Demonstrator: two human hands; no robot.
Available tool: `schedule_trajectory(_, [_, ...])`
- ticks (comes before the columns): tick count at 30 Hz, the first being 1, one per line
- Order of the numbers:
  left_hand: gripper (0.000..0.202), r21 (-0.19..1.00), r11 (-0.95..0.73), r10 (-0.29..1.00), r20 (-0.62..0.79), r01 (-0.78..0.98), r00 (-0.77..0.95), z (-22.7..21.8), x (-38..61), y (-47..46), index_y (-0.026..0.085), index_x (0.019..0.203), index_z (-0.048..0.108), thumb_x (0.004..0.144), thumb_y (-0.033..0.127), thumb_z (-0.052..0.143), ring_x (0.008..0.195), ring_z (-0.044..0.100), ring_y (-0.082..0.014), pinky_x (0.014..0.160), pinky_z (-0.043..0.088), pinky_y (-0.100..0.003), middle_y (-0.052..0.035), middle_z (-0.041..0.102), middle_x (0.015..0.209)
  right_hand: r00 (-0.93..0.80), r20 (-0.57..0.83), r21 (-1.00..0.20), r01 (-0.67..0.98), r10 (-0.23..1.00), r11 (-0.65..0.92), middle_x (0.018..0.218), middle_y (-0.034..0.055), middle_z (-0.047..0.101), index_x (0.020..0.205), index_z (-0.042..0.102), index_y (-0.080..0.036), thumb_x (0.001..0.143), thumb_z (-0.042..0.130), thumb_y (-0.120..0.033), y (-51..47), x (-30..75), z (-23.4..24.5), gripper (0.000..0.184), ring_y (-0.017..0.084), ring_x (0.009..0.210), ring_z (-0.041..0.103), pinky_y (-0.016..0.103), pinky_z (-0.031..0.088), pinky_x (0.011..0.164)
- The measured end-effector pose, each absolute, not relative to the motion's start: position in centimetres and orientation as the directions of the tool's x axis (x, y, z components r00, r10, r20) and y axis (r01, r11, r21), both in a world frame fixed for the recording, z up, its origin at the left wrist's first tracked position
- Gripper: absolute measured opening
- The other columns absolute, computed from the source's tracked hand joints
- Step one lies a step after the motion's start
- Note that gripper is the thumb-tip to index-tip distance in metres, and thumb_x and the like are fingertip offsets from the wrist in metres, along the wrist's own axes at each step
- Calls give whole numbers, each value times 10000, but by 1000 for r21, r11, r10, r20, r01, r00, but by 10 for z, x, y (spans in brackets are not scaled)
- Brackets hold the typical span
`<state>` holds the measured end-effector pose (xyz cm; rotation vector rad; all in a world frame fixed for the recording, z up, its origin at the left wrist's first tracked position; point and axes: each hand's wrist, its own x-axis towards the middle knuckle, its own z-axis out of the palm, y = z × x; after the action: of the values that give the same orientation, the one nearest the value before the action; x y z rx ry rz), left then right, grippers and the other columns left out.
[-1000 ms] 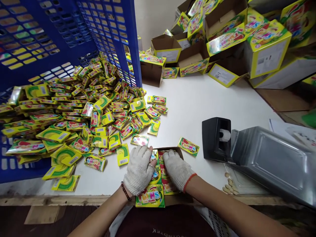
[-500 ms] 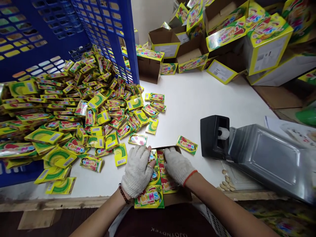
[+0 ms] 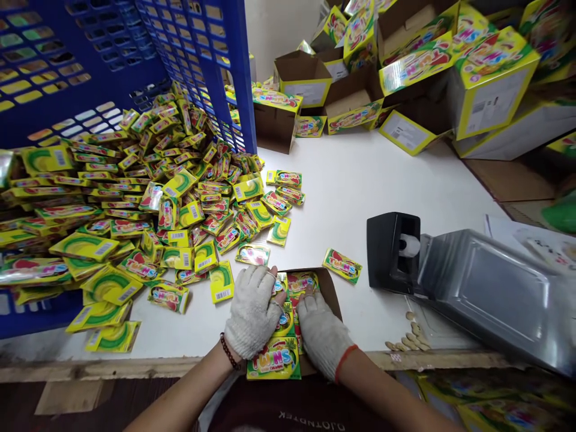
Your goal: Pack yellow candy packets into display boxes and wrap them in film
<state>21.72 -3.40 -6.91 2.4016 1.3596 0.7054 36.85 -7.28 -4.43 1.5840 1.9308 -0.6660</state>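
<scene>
Both my hands wear white knit gloves and rest in an open cardboard box (image 3: 332,292) at the table's near edge. The box holds rows of yellow-green candy packets (image 3: 300,282). My left hand (image 3: 252,311) lies flat on the left row, fingers stretched forward. My right hand (image 3: 320,333) presses on the right row, its fingertips on a packet. The box's printed flap (image 3: 274,362) hangs toward me. A big heap of the same packets (image 3: 135,198) spreads across the table to the left. Single packets lie near the box: one (image 3: 342,264) to the right, one (image 3: 254,254) just ahead.
A blue plastic crate (image 3: 112,54), tipped on its side, spills packets at the left. Empty printed cartons (image 3: 405,72) pile at the back right. A black and grey machine (image 3: 450,276) sits on the white table (image 3: 382,186) at right. Small beige pieces (image 3: 405,342) lie by it.
My right hand has slid back toward me along the right row, uncovering the packet at the far end of the box. My left hand stays put.
</scene>
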Motion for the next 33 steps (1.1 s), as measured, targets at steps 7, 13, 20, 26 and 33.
schedule_trajectory(7, [365,621,-425,905,317,659,285,-84,188,-13,211,1323,554,980,197,429,1297,538,-243,1104,461,-437,-114,586,1367,-151,-608,-86,988,780,125,1600,261,305,1532,367,-8,908,474,-168,-66,362,-48,652,422,1482,272,547,287,1187])
schedule_trajectory(13, [417,400,-576,762,-53,713,645,-86,159,54,201,1170,634,854,21,430,1117,622,-200,1003,514,-348,-81,664,1199,-335,-583,-461,887,740,39,1310,188,646,1238,656,-114,849,475,-131,-54,396,-25,429,277,1207,602,377,459,1015])
schedule_trajectory(20, [367,168,-624,741,-182,763,646,-88,178,77,155,1225,600,868,100,536,1141,564,-301,1000,457,-439,-159,614,1243,107,-437,-294,921,893,-254,1094,96,697,1079,646,-185,900,424,-169,-14,488,-11,286,211,1000,651,285,458,844])
schedule_trajectory(26, [445,90,-500,850,-141,862,508,-78,173,78,120,1223,588,804,239,680,1086,579,-359,941,456,-478,-190,651,1127,220,-554,-61,951,803,-303,1329,166,555,1229,585,-166,812,618,-253,-4,479,-57,427,288,1006,667,341,460,754])
schedule_trajectory(33, [508,745,-164,986,107,646,128,-28,165,30,167,1174,545,840,543,614,1035,635,-279,890,521,-417,-113,649,1138,-45,-406,-267,961,913,-72,1089,94,666,1121,613,-185,815,609,-304,-33,477,13,328,215,909,645,294,453,747])
